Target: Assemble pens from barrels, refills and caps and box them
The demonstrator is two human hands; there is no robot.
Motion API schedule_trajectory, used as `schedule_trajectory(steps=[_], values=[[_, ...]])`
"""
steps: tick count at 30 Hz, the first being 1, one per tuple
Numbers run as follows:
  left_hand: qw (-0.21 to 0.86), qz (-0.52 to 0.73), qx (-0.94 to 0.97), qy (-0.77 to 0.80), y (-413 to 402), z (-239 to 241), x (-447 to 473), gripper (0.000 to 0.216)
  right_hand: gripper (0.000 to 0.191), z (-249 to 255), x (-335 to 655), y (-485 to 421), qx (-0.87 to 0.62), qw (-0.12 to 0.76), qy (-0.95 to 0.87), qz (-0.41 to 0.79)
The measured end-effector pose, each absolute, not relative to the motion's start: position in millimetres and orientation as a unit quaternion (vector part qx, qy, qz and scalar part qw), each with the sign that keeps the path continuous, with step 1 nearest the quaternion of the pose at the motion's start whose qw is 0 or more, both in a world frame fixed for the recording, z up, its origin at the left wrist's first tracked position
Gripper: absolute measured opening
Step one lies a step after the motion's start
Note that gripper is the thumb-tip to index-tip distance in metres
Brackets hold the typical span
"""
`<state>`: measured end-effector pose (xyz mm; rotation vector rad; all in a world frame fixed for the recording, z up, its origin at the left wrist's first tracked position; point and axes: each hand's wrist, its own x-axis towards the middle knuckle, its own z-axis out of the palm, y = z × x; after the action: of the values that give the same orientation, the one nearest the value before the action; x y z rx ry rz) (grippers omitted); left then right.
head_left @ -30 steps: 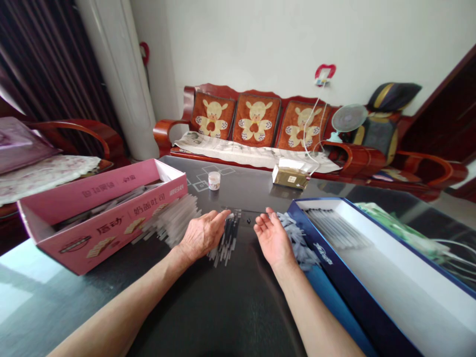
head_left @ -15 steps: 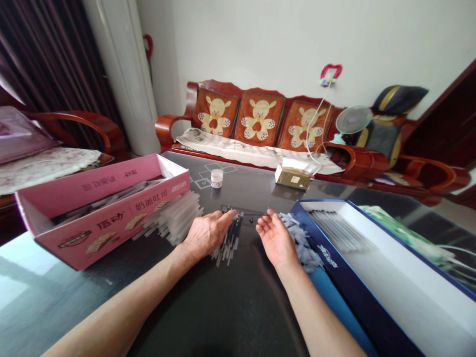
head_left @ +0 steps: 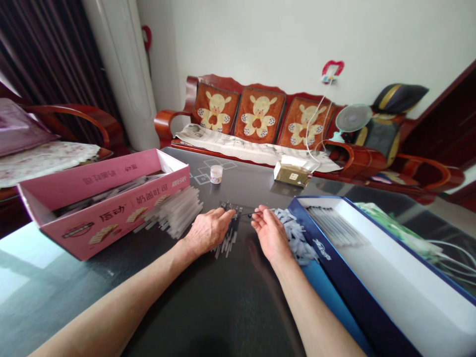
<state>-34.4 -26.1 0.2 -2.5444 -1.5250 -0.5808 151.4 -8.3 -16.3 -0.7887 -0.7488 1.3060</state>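
My left hand [head_left: 208, 230] lies palm down at the table's centre, fingers curled together over a small bundle of thin dark sticks with pale translucent ends [head_left: 227, 249]. Its fingertips hide part of the bundle. My right hand [head_left: 270, 233] is turned partly palm up, thumb and forefinger pinching the end of one thin dark stick [head_left: 248, 214]. That stick points left toward the bundle; where its other end stops I cannot make out. Left of the left hand lies a heap of pale translucent tubes [head_left: 182, 210]. A pile of short translucent pieces [head_left: 295, 238] sits beside my right hand.
A pink open box [head_left: 122, 210] with more thin sticks stands on the left. On the right is a dark blue box [head_left: 357, 292] holding a row of dark-tipped tubes [head_left: 334, 225]. Farther back are a small jar [head_left: 216, 174] and a tissue box [head_left: 292, 174].
My right hand has shifted slightly left, bringing the pinched stick closer to the bundle. My left hand stays over the bundle. The whole view has tilted a little.
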Motion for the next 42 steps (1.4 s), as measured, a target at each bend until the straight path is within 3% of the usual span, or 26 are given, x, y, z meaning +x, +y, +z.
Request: schedule_trajectory(steps=[6,10,15,18,21,25,30,32,42], values=[[0.050,-0.208,-0.848,-0.485,-27.9,-0.9,-30.4,0.041,0.044,-16.8,139.8,-13.1,-0.405,0.681,-0.328,0.514],[0.050,-0.171,-0.856,-0.485,-28.5,-0.2,-30.3,0.042,0.036,-21.8,134.1,-14.4,-0.464,0.663,-0.390,0.439],[0.049,-0.160,-0.852,-0.496,-28.9,1.0,-29.2,0.045,0.023,-25.5,135.0,-16.0,-0.490,0.534,-0.617,0.307],[0.046,-0.169,-0.843,-0.509,-27.8,-1.2,-29.5,0.044,0.037,-30.7,143.7,-10.7,-0.475,0.455,-0.737,0.155],[0.043,-0.178,-0.840,-0.511,-26.7,-4.3,-30.6,0.043,0.045,-37.0,150.4,-5.3,-0.501,0.364,-0.782,0.076],[0.037,-0.185,-0.839,-0.511,-26.2,-6.6,-32.0,0.043,0.040,-36.4,150.5,-6.7,-0.503,0.301,-0.808,0.057],[0.033,-0.195,-0.835,-0.513,-25.8,-7.5,-32.9,0.043,0.037,-28.5,159.1,-7.3,-0.518,0.429,-0.738,0.053],[0.029,-0.196,-0.832,-0.517,-25.7,-7.5,-32.6,0.041,0.031,-27.2,165.0,-5.7,-0.537,0.438,-0.718,0.057],[0.030,-0.245,-0.815,-0.524,-21.5,-12.6,-35.6,0.037,0.016,-15.8,151.5,-23.2,-0.471,0.285,-0.827,0.117]])
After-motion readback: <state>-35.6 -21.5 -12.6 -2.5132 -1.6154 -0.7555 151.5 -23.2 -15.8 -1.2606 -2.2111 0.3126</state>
